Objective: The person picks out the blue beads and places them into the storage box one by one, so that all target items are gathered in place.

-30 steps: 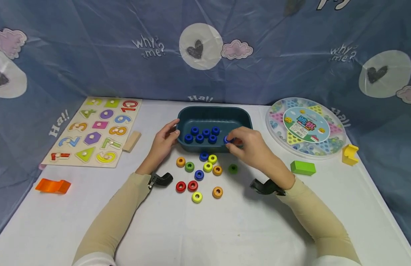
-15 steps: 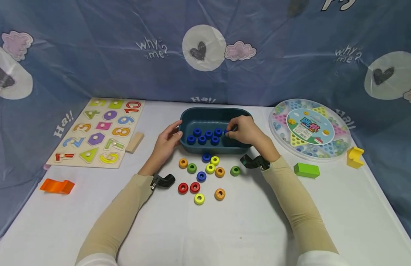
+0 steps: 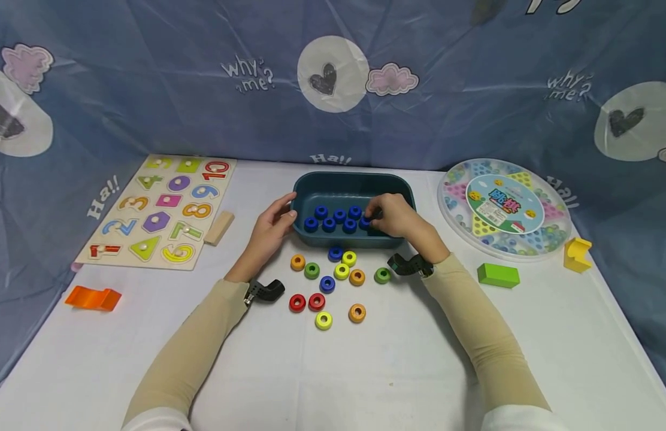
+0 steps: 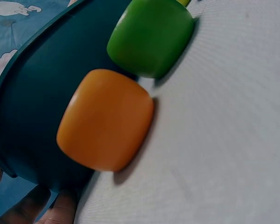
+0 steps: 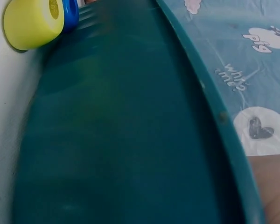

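From the head, the left hand [image 3: 266,236] wraps thumb and fingers around the left end of the dark teal rectangular plastic-looking tray [image 3: 333,240] — probably to keep it from sliding. The right hand [image 3: 400,218] reaches over the tray's right part, its thumb and fingertips pinched about a glossy blue ring-shaped bead [image 3: 363,223], low inside. Six matching blue beads [image 3: 329,225] sit beside it, upright in two loose rows, which seems to keep them countable. Other loose beads [image 3: 317,301] lie on the white-covered table [image 3: 419,371] in front, within easy reach.

At the left wrist, a smooth orange barrel-sided bead [image 4: 105,121] and a green one [image 4: 151,37] stand just outside the tray wall.

At the right wrist, a yellow bead [image 5: 30,25] shows its round hole — the right hand's fingertips cannot be made out here.
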A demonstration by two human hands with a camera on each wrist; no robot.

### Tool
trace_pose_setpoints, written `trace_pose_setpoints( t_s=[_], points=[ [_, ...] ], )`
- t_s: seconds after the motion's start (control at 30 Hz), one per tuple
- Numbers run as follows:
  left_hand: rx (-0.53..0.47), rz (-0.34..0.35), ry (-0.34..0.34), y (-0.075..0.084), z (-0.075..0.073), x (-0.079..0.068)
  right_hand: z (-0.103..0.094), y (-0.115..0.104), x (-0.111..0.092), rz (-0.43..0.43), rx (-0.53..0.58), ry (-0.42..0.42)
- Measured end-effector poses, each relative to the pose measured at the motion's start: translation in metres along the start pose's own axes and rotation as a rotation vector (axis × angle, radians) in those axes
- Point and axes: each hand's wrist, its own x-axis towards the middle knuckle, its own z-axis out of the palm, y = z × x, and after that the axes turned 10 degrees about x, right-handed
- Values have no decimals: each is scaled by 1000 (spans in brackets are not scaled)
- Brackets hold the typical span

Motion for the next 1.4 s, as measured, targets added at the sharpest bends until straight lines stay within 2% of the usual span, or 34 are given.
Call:
trace_pose_setpoints(
  t_s=[0.37,0.53,0.73,0.8,0.87,0.97,1.1,1.17,1.27,1.4],
  points=[
    [8,10,1,0,0,0,2,2,-1,-26,16,52],
    [0,0,0,-1,-1,-2,0,-8,-9,-121,31,126],
    [-8,2,4,0,-1,-2,-1,-48,-38,-318,15,193],
    [-9,3,2,0,-1,-1,3,-60,-48,-374,-4,189],
    [-8,5,-1,0,-1,0,10,-69,-57,-399,-15,149],
    [-8,8,0,0,-1,0,24,-78,-63,-359,-36,54],
    [-14,5,2,0,-1,0,46,-83,-63,-234,-144,-20],
    [-14,2,2,0,0,0,56,-83,-62,-194,-215,-17],
    [-13,-2,4,0,-1,-1,68,-81,-59,-184,-304,18],
    [-12,3,5,0,-1,-1,76,-78,-56,-195,-341,67]
  ],
)
